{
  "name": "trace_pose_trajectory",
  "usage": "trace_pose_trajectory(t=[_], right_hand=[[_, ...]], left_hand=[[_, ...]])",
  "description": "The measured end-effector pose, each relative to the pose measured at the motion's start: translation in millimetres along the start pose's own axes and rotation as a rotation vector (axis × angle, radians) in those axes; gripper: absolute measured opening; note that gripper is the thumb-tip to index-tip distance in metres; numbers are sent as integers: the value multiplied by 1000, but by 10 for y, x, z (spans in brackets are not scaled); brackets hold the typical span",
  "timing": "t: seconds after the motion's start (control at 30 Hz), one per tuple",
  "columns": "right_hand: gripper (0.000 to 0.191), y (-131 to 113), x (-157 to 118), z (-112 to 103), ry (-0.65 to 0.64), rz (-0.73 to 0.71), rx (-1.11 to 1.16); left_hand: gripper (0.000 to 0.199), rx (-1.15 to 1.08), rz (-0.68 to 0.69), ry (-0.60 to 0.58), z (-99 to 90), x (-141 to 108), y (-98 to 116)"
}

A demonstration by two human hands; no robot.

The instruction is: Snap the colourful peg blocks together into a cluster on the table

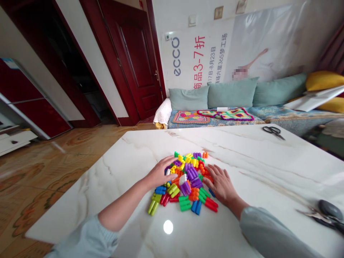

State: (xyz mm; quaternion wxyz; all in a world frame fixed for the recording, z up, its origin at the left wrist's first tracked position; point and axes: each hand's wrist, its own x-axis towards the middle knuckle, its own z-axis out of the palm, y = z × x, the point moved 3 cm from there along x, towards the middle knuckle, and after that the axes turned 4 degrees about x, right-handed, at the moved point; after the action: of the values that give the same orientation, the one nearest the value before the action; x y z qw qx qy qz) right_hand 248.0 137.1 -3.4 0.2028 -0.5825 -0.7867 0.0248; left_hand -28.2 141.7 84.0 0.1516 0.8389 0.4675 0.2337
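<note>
A left hand (162, 172) and a right hand (220, 183), fingers loosely spread rather than clenched, rest against opposite sides of a heap of colorful plastic blocks (188, 179); whether either grips a single piece cannot be told. The heap sits on a white marble-patterned table (129, 157), with purple, orange and yellow pieces at its middle and lime, green, blue and red ones along the near edge. Black-handled scissors (273, 132) lie at the table's far right, and a second pair of scissors (315, 215) lies at the near right beside a dark rounded object (330, 209). Beyond the table stands a sofa (259, 111) with pale green cushions (232, 94).
</note>
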Motion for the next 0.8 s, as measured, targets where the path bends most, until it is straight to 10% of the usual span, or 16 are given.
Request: trace_pose_trajectory(t=[0.23,0.63,0.8], right_hand=[[59,-29,-7,-9,9,-5,-36],[57,-68,-17,-73,-28,-7,-50],[59,-78,-17,-90,-56,11,-36]], left_hand=[[105,305,-285,-18,399,-1073,36],[91,229,-231,107,512,-610,-214],[56,77,-167,161,516,-653,-249]])
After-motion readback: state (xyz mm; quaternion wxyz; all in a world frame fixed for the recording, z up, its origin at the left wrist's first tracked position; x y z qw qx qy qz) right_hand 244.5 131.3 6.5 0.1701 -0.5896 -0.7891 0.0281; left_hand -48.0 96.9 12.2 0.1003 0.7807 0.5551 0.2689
